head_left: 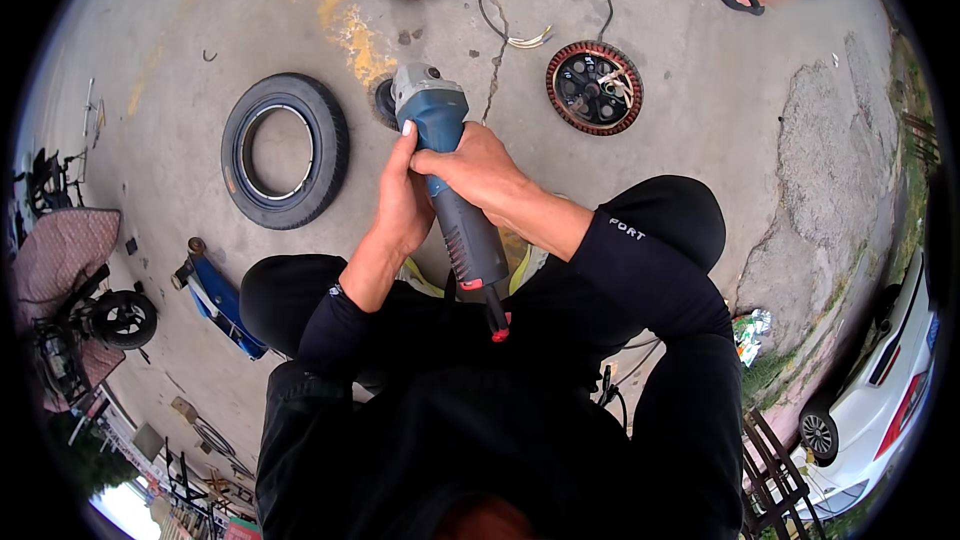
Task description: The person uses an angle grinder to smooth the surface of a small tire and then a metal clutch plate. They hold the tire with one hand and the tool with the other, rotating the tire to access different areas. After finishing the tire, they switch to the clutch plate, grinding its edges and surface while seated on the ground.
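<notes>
- In the head view, I see the angle grinder [437,115] held between two hands, above the concrete ground [690,70].
- The left hand [403,208] is wrapped on its left side, thumb against the blue body; the right hand [480,165] wraps from the right.
- Beyond the grip are the metal head [409,83] and dark disc [384,104]; the grey rear part [470,240] points back between the knees [675,220].

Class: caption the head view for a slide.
Left grip and right grip hold an angle grinder; a tire and stator lie on concrete.
</notes>
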The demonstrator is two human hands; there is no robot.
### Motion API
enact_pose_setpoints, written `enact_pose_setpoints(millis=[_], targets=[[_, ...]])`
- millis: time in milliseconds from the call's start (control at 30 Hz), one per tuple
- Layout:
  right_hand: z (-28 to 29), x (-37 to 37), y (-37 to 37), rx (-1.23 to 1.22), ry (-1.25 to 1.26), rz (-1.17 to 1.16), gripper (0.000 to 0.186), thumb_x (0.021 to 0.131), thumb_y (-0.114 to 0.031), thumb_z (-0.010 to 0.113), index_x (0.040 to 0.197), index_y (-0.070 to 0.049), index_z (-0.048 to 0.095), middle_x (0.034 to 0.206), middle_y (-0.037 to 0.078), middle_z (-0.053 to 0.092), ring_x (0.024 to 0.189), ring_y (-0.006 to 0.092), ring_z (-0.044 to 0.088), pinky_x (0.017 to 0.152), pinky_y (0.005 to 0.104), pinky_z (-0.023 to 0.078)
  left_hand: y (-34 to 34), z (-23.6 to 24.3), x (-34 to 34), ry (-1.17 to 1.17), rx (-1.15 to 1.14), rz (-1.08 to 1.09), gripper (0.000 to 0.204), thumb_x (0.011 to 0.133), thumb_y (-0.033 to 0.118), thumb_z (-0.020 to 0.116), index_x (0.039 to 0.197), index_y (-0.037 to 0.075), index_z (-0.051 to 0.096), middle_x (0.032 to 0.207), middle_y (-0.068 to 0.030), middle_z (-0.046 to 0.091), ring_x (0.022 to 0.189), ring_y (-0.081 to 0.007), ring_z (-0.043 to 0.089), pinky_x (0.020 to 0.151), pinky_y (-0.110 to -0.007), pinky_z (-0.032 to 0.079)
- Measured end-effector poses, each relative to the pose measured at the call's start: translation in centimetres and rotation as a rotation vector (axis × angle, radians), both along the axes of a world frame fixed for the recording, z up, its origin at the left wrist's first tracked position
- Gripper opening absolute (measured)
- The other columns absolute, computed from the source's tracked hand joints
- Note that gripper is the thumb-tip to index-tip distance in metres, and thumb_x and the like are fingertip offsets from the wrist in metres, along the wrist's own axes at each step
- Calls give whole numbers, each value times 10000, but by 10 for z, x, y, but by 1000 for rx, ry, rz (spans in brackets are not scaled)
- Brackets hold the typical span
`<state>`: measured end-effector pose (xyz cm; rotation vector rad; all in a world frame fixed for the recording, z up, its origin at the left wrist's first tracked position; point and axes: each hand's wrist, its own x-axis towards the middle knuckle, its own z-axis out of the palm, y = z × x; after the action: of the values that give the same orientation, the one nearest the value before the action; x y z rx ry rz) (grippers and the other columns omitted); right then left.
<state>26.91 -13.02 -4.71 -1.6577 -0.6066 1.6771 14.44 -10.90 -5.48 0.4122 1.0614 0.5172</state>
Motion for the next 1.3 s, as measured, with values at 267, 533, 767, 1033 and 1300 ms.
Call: enact_pose_setpoints(millis=[267,533,767,1033,1300], targets=[[28,28,4,123,-173,-107,469,754,-230,761,1025,97,562,916,155,649,815,210,657,711,356,538,5,-33,1,-416,60,59,637,1045,595,345,1321,58,551,1312,-116,601,1197,-243,590,1078,-414,423],[100,66,1,321,-162,-183,574,755,-287,772,1064,134,532,908,214,642,828,285,667,762,387,541,-12,-88,50,268,534,-753,501,1014,318,563,1388,-9,498,1315,-191,599,1262,-294,566,1027,-432,477],[108,81,9,368,163,-321,507,764,-229,744,1030,135,513,836,170,632,741,269,645,684,371,521,8,-109,197,905,1161,-1248,553,976,360,586,1351,-40,518,1306,-281,592,1221,-400,588,1004,-489,482],[114,134,25,399,209,-393,523,774,-223,738,1022,132,445,867,288,626,795,424,686,798,488,551,17,-145,307,1117,700,-1509,472,848,375,664,1135,4,709,1168,-225,701,1116,-378,675,953,-454,532],[98,136,38,401,260,-417,565,764,-247,744,1045,143,447,894,288,641,820,410,692,791,462,560,10,-170,268,1124,693,-1338,426,805,377,683,1041,29,753,1104,-213,725,1056,-355,697,896,-432,556]])
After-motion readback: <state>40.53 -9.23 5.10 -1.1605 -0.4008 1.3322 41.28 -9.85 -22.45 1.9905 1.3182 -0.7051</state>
